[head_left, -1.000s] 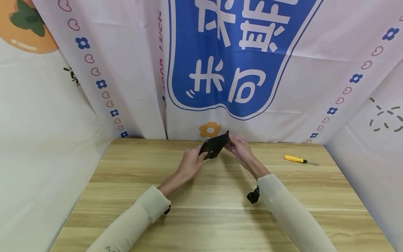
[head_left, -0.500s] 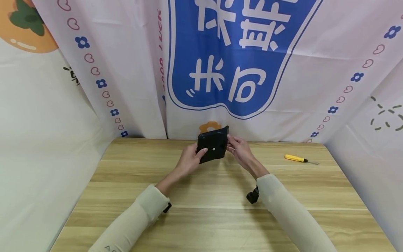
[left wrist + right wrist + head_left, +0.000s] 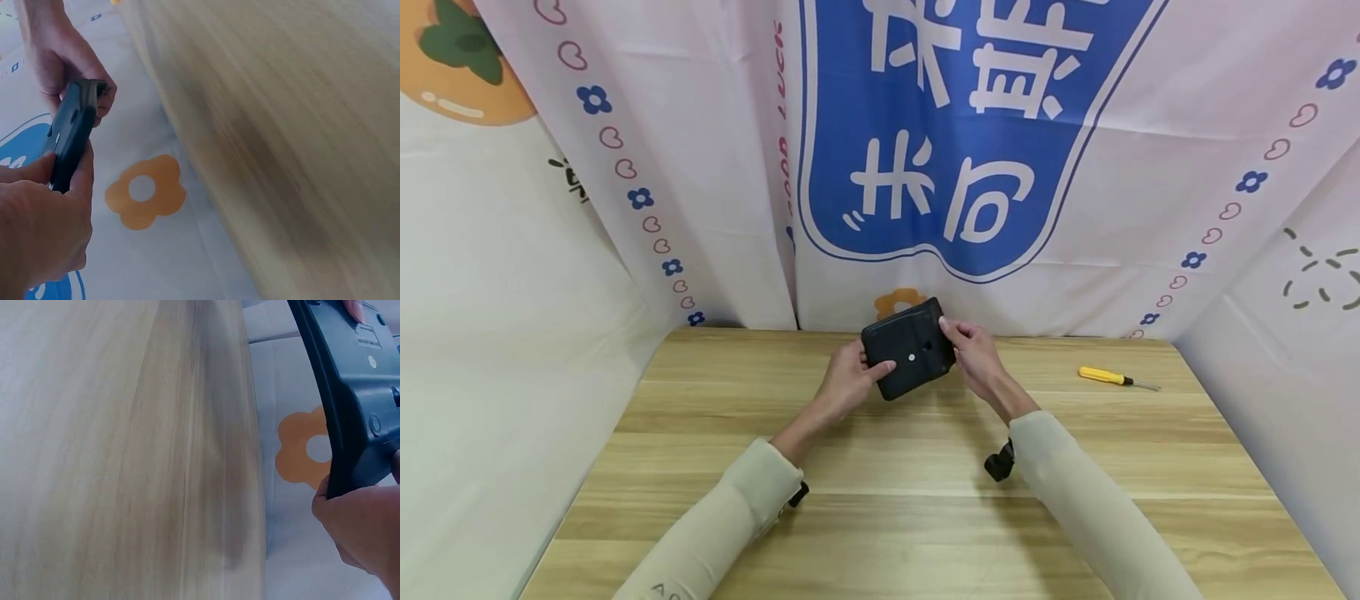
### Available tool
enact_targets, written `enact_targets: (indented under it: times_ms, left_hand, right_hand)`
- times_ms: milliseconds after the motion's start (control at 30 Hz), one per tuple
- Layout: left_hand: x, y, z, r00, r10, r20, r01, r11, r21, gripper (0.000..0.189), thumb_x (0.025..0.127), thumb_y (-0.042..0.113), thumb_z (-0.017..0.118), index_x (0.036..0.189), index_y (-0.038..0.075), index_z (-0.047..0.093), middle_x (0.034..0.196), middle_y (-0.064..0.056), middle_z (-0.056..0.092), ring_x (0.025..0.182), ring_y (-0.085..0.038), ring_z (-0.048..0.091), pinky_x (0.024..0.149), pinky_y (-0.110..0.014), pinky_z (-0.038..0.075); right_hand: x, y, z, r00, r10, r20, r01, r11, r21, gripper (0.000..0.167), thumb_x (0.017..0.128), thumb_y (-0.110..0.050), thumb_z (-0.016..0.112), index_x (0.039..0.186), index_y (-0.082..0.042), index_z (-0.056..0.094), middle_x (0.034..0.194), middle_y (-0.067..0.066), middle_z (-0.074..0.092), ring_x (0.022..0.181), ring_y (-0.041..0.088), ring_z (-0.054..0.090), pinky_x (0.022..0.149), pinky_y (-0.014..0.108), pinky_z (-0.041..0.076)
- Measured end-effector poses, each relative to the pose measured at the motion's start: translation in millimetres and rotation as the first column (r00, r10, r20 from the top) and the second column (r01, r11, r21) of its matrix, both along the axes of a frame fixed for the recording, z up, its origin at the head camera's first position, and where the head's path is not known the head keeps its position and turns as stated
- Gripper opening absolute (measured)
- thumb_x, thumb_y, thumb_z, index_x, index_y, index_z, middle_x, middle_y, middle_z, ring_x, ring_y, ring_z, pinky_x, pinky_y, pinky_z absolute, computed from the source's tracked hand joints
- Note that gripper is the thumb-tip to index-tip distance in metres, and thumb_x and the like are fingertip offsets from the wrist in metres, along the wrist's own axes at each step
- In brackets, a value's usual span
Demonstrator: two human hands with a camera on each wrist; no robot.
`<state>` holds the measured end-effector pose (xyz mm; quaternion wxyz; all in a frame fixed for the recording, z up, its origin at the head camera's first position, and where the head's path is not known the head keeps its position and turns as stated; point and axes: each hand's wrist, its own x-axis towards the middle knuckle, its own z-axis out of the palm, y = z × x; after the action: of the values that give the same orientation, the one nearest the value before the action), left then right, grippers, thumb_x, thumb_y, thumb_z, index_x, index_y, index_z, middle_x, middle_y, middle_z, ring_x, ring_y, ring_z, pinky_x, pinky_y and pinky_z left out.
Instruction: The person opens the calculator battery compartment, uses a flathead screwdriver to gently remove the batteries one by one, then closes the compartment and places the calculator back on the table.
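Note:
Both hands hold up a flat black plastic device (image 3: 898,340) near the back of the table, its underside tilted toward the head camera. A white dot, small round feet and a printed label show on that underside (image 3: 350,369) in the right wrist view, with a thicker raised part at one end. My left hand (image 3: 842,379) grips the left end, thumb across the underside and fingers behind. At the thicker right end, my right hand (image 3: 977,357) pinches the edge between thumb and fingers. From the left wrist, the device (image 3: 76,128) appears nearly edge-on between the two hands.
A screwdriver (image 3: 1102,377) with a yellow handle lies on the wooden table (image 3: 895,525) at the right. Behind the table's back edge hangs a printed cloth (image 3: 730,208) with a blue panel and an orange flower. White cloth sides stand left and right.
The device has turned from nearly edge-on so its underside faces the head camera, and has rotated slightly in the hands. Both hands keep hold of it; the screwdriver stays put.

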<state>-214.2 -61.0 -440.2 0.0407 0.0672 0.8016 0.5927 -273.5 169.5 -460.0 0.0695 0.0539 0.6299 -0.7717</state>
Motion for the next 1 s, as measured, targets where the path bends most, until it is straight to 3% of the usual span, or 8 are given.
enact_targets:
  times_ms: [133, 233, 333, 600, 833, 1000]
  left_hand:
    - [-2.3, -2.2, -1.8, 0.999, 0.018, 0.049, -0.020, 1.000, 0.025, 0.034, 0.099, 0.008, 0.075, 0.128, -0.006, 0.065, 0.110, -0.018, 0.076, 0.096, -0.022, 0.074, 0.091, -0.049, 0.061]
    - [-4.1, -4.6, -2.8, 0.998, 0.021, 0.054, -0.022, 1.000, 0.020, 0.028, 0.100, 0.008, 0.074, 0.125, -0.005, 0.069, 0.106, -0.015, 0.078, 0.091, -0.018, 0.073, 0.091, -0.052, 0.060]
    - [-5.0, -6.5, -3.2, 0.998, 0.006, 0.055, -0.006, 1.000, -0.002, 0.025, 0.100, 0.008, 0.074, 0.122, -0.003, 0.072, 0.107, -0.013, 0.079, 0.089, -0.015, 0.072, 0.091, -0.050, 0.059]
    - [-6.6, -8.1, -6.1, 0.992, -0.067, 0.108, 0.069, 0.997, -0.019, 0.019, 0.100, 0.008, 0.075, 0.115, -0.003, 0.075, 0.103, -0.012, 0.079, 0.081, -0.014, 0.072, 0.087, -0.052, 0.061]
    - [-10.7, -6.4, -9.5, 0.983, -0.113, 0.147, 0.119, 0.992, -0.030, 0.017, 0.102, 0.012, 0.073, 0.113, -0.001, 0.077, 0.099, -0.010, 0.080, 0.081, -0.014, 0.073, 0.075, -0.033, 0.061]
    - [-12.2, -5.8, -12.8, 0.972, -0.157, 0.175, 0.170, 0.984, -0.061, 0.017, 0.103, 0.014, 0.071, 0.110, 0.000, 0.077, 0.096, -0.008, 0.080, 0.083, -0.015, 0.075, 0.072, -0.027, 0.059]
  right_hand:
    - [-1.9, 2.5, 0.4, 0.999, 0.026, -0.047, -0.018, 0.987, 0.160, 0.028, 0.106, -0.025, 0.068, 0.117, 0.000, 0.073, 0.106, 0.000, 0.063, 0.091, 0.009, 0.054, 0.074, 0.018, 0.047]
    - [-2.2, 5.1, 1.7, 0.995, 0.067, -0.069, -0.044, 0.954, 0.297, 0.037, 0.105, -0.027, 0.070, 0.125, 0.004, 0.072, 0.113, 0.004, 0.066, 0.097, 0.012, 0.057, 0.081, 0.019, 0.050]
    - [-2.1, 6.0, 4.0, 0.992, 0.101, -0.070, -0.068, 0.926, 0.373, 0.039, 0.105, -0.029, 0.071, 0.127, 0.003, 0.073, 0.117, 0.007, 0.067, 0.098, 0.016, 0.057, 0.082, 0.023, 0.051]
    - [-3.4, 4.7, 10.5, 0.982, 0.169, -0.087, -0.104, 0.858, 0.503, 0.038, 0.103, -0.031, 0.073, 0.126, -0.001, 0.076, 0.119, 0.013, 0.073, 0.097, 0.017, 0.062, 0.080, 0.023, 0.053]
    - [-4.8, 2.9, 16.3, 0.979, 0.185, -0.081, -0.114, 0.836, 0.536, 0.037, 0.099, -0.032, 0.078, 0.123, -0.004, 0.079, 0.120, 0.013, 0.077, 0.101, 0.020, 0.067, 0.078, 0.024, 0.055]
    - [-6.3, -0.3, 18.9, 0.976, 0.202, -0.081, -0.113, 0.790, 0.602, 0.036, 0.096, -0.034, 0.081, 0.119, -0.007, 0.081, 0.121, 0.011, 0.078, 0.108, 0.023, 0.070, 0.081, 0.026, 0.056]
